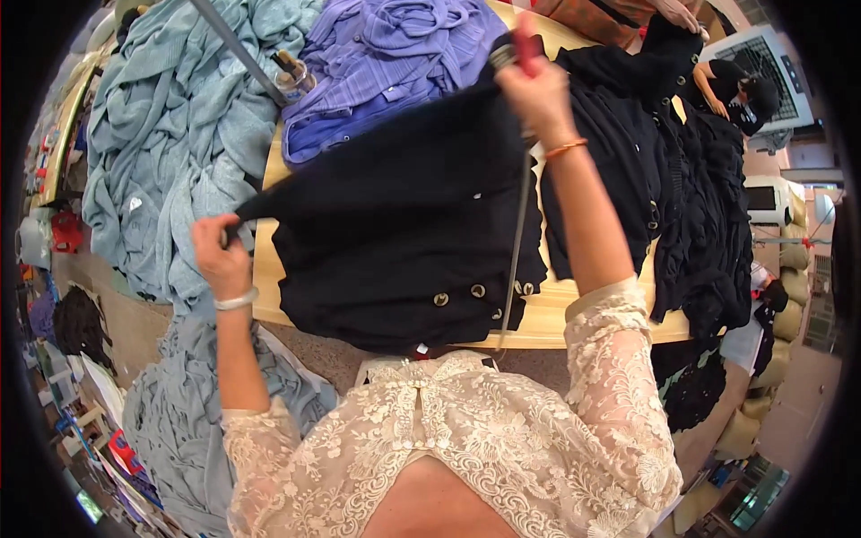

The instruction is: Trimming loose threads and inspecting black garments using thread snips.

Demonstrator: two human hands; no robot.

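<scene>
A black knit cardigan [386, 224] with several buttons near its lower edge is spread in front of me, partly lifted off the table. My left hand [221, 257] is closed on its left corner. At the far right, my right hand [541, 97] is raised and closed at the upper edge of the cardigan, smeared by motion. A red thing [529, 58] sticks out of the right hand, too blurred to name. Below that hand a thin grey cord [517, 242] hangs across the cardigan.
Light blue knitwear [170, 152] is heaped at left, purple knitwear [395, 58] at the back. More black cardigans [605, 152] lie at right on the wooden table [560, 300]. A metal pole [235, 47] slants above a small jar [294, 82]. Another person's hand [680, 13] touches black cloth.
</scene>
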